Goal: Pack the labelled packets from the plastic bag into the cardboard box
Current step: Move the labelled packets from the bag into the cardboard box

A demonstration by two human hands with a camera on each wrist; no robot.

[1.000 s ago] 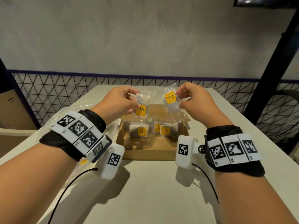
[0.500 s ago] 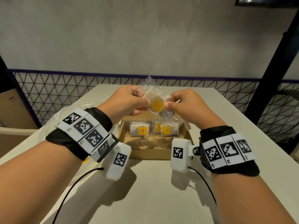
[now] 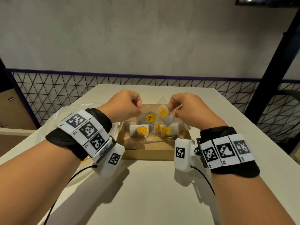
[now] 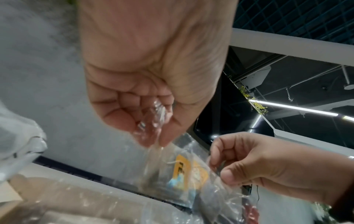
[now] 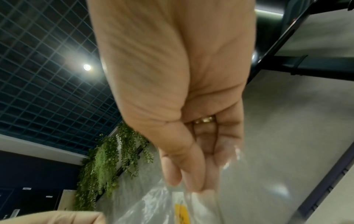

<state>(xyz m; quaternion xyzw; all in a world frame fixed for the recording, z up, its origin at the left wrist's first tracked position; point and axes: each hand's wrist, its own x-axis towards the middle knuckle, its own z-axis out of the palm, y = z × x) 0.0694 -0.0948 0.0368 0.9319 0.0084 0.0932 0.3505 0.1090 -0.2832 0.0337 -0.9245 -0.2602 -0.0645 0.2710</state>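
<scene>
- Head view: both hands are raised above the open cardboard box (image 3: 146,153), which sits on the white table (image 3: 146,192).
- Left hand (image 3: 125,105): fingers curled, thumb and fingertips pinching the top edge of a clear packet with a yellow label reading "TEA" (image 3: 150,118); the packet hangs over the far part of the box.
- Right hand (image 3: 188,109): thumb and fingers pinching the upper part of a second clear packet (image 3: 163,112), whose yellow label is tilted; it hangs just beside the first packet, and whether the two touch cannot be told.
- Box contents: one labelled packet lies flat at the left (image 3: 139,131), and at least two overlapping packets (image 3: 164,130) lie at the right.
- Plastic bag (image 3: 65,114): crumpled clear film lying on the table to the left of the box, partly hidden behind the left wrist.
- Left wrist view: the left hand (image 4: 151,94) grips bunched clear film between thumb and fingers; the right hand (image 4: 268,166) pinches film nearby.
- Right wrist view: the right hand (image 5: 191,121) has a ring (image 5: 205,120) on one finger; the image is blurred.
</scene>
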